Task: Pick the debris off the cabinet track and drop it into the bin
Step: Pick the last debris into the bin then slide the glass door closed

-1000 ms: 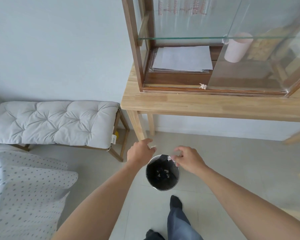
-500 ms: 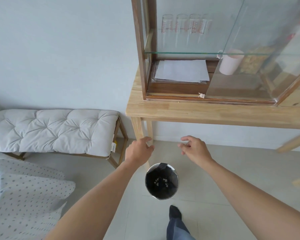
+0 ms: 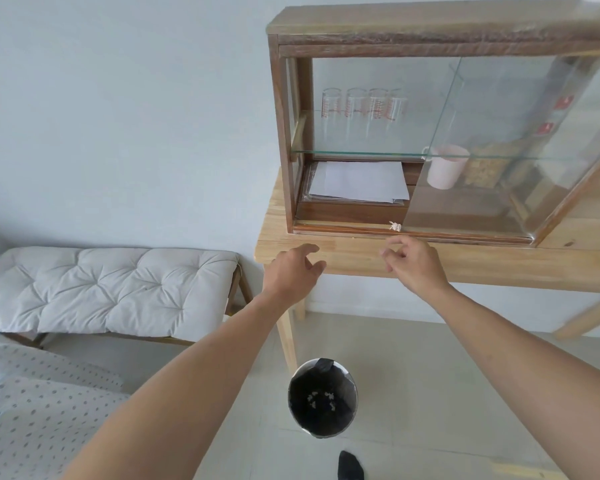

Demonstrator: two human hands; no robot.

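A small whitish scrap of debris [image 3: 395, 226] lies on the cabinet track [image 3: 343, 227], at the edge of the sliding glass door. My right hand [image 3: 413, 263] hovers just below it in front of the table edge, fingers loosely curled and apart, holding nothing. To the left, my left hand [image 3: 293, 271] is raised in front of the table's corner, fingers spread and empty. On the floor below stands a round metal bin [image 3: 323, 398] with a black liner and several pale bits inside.
The wooden glass-fronted cabinet [image 3: 281, 133] stands on a light wooden table [image 3: 499, 265]. Inside are papers [image 3: 357, 181], a pink cup [image 3: 445, 166] and glass beakers [image 3: 361, 103]. A cushioned bench [image 3: 101, 289] sits at the left, dotted bedding [image 3: 32, 410] at lower left.
Both hands have risen from the bin's rim to the table edge. The scrap pinched in my right hand over the bin is gone from it. The view has tilted upward.
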